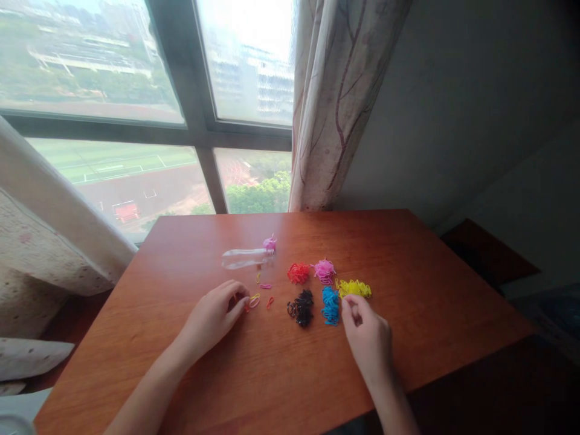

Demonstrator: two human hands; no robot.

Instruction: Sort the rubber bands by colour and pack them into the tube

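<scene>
My left hand [222,311] rests on the table with thumb and fingers curled together, and bits of a red rubber band [247,309] show at its fingertips. Just beyond them lie a few loose bands, among them a yellow one [258,278], a pink one [266,286] and an orange-red one [270,302]. My right hand [369,332] pinches at the near edge of the yellow rubber band pile [356,288]; what is between its fingertips is too small to make out. Beside it sits the blue pile [330,305], with the black pile [301,308] further left.
Behind these are a red pile [298,273] and a pink pile [324,271]. A clear plastic bag or tube [244,258] with a pink bundle [270,243] at its end lies near the back. The wooden table [217,386] stands against a window and curtains [335,103].
</scene>
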